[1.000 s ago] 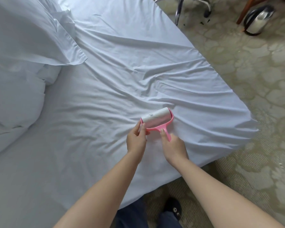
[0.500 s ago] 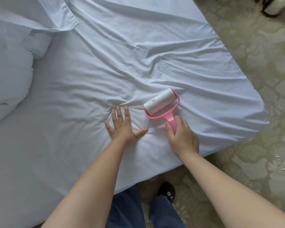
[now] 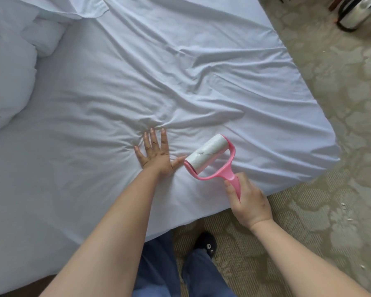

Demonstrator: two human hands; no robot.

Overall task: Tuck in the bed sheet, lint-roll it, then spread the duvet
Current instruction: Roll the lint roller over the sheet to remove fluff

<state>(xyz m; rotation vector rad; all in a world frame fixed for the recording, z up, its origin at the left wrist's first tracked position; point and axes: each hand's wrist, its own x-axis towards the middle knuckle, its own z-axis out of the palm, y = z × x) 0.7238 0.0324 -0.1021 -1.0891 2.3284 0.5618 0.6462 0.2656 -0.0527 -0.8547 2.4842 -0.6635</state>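
Observation:
A wrinkled white bed sheet [image 3: 180, 82] covers the mattress, its corner at the right. My left hand [image 3: 156, 153] lies flat on the sheet with fingers spread, pressing the cloth, which bunches in folds at my fingertips. My right hand [image 3: 248, 200] grips the pink handle of a lint roller [image 3: 210, 157]. The roller's white paper drum rests on the sheet just right of my left thumb. The bunched white duvet [image 3: 7, 82] lies heaped at the far left of the bed.
Patterned beige carpet [image 3: 341, 146] runs along the right and near side of the bed. A shiny metal kettle [image 3: 356, 11] stands on the floor at the top right. My legs in blue trousers and a black sock [image 3: 206, 245] stand by the bed's edge.
My left hand left the roller's frame and went flat onto the sheet to its left. My right hand keeps the handle, with the roller now close beside my left thumb.

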